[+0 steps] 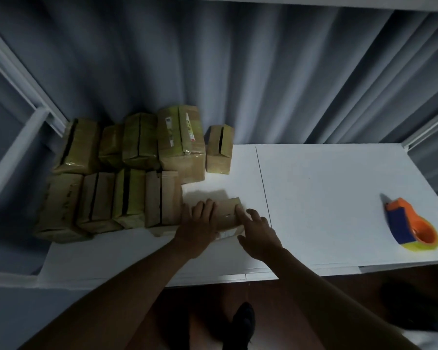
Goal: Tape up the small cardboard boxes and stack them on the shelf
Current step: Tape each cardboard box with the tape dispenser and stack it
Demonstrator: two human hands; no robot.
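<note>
A small brown cardboard box lies on the white shelf, just right of a front row of taped boxes. My left hand rests flat on the box's left part, fingers spread. My right hand touches its right edge with the fingers apart. Behind the front row stands a back row of taped boxes, one tall with printed labels, and a single small box at the right end. An orange and blue tape dispenser lies far right on the shelf.
A grey curtain hangs behind the shelf. White frame bars run along the left side and another at the right. The shelf surface has a seam line. Below the front edge I see a dark floor and a foot.
</note>
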